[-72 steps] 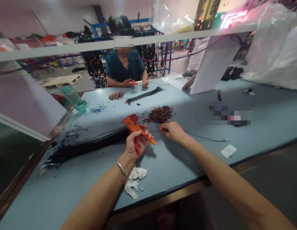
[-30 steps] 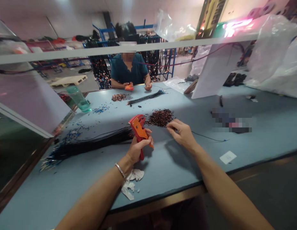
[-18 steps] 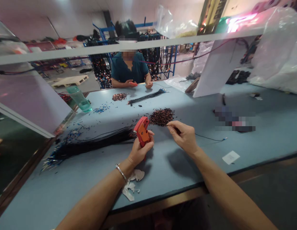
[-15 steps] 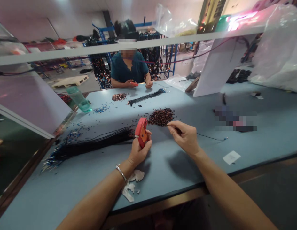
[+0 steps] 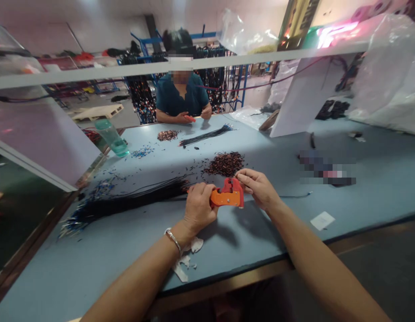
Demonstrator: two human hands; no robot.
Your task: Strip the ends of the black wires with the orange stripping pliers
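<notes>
My left hand [image 5: 201,203] is wrapped round the handle of a red and orange wire stripper [image 5: 228,197], whose head points right toward my other hand. Between the pinched fingers of my right hand [image 5: 256,185] is a thin black wire [image 5: 292,196]; its far part trails out to the right and ends in a small blue and white tip. The wire's near end at the tool's jaws is too small to make out. Just beyond both hands lies a heap of short dark and copper-coloured offcuts [image 5: 225,163]. To the left stretches a thick bundle of black wires [image 5: 133,200].
Crumpled white tissue [image 5: 183,266] lies under my left forearm, and a white card [image 5: 322,220] at the right. A green bottle [image 5: 111,137] stands at the far left. Across the table [image 5: 261,243] sits a co-worker [image 5: 182,98] with a red tool, beside another wire bundle [image 5: 207,135].
My left hand has turned the wire stripper from upright to sideways and brought it right, up against my right hand. My right hand has stayed nearly in place with the wire.
</notes>
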